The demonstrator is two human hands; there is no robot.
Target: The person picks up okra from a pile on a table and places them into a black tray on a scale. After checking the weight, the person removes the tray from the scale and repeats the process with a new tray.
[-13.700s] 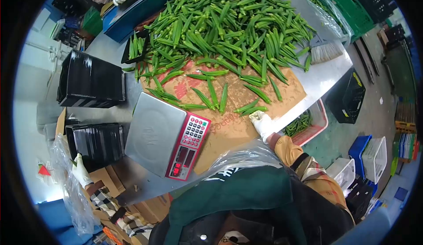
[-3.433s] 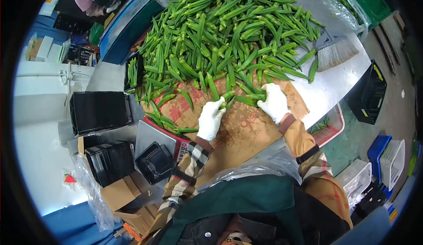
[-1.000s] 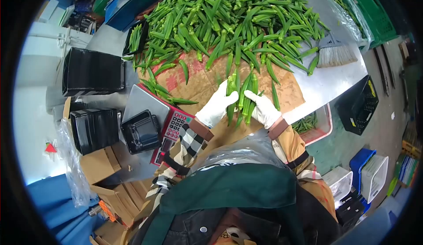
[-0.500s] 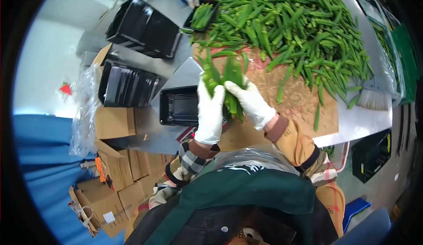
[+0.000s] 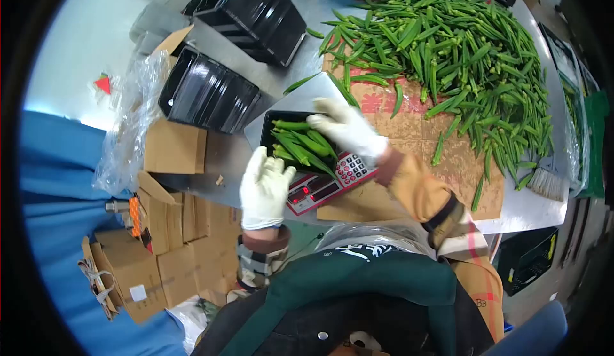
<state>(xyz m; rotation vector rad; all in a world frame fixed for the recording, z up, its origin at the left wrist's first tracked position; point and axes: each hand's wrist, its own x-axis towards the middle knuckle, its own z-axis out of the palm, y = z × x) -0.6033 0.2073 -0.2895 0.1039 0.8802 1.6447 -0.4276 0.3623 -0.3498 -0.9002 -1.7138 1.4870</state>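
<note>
Green okra pods (image 5: 300,146) lie in a black tray (image 5: 268,129) that rests on a red and white scale (image 5: 326,193) with a lit display. My left hand (image 5: 265,186), in a white glove, is just below the tray's left side, fingers apart and empty. At the tray's upper right edge is my gloved right hand (image 5: 345,126), its fingers loosely spread with nothing seen in them. A large heap of okra (image 5: 448,55) covers the back of the brown cardboard sheet (image 5: 403,126).
Stacks of black trays (image 5: 259,17) (image 5: 208,90) stand at the left. Cardboard boxes (image 5: 176,148) and plastic wrap (image 5: 125,126) are beside the table. A brush (image 5: 547,183) lies at the right edge, and a black crate (image 5: 527,260) is below.
The okra has left my hands and lies in the tray. Both hands have opened and moved apart, the left one down and leftward. The other person's hand and its tray are out of view.
</note>
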